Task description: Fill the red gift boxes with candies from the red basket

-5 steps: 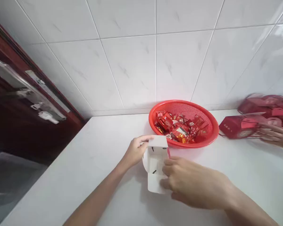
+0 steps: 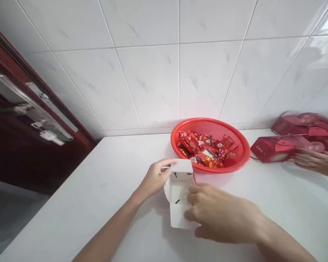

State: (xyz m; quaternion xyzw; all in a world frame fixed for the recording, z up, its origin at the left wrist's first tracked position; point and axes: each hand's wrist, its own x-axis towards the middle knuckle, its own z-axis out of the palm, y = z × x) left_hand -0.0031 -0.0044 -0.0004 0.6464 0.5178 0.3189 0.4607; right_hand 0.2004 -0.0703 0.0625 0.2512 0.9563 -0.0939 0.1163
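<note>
An opened paper box (image 2: 180, 214), white inside with dark slots, stands on the white table with its flaps spread. My left hand (image 2: 155, 178) pinches its upper left flap between thumb and fingers. At the box's right side is my right hand (image 2: 218, 213), fingers curled at the wall and lower flap; part of the box is hidden behind it. Just beyond the box, a red plastic basket (image 2: 243, 160) holds several red wrapped packets (image 2: 207, 153).
Several red boxes (image 2: 273, 148) lie at the right by the tiled wall (image 2: 153, 83), and another person's hand (image 2: 315, 160) touches one. A dark red door (image 2: 22, 145) with keys (image 2: 50, 136) in its lock is at the left.
The whole view has shifted slightly. Both my hands stay at the box, and the other person's hand remains at the red boxes.
</note>
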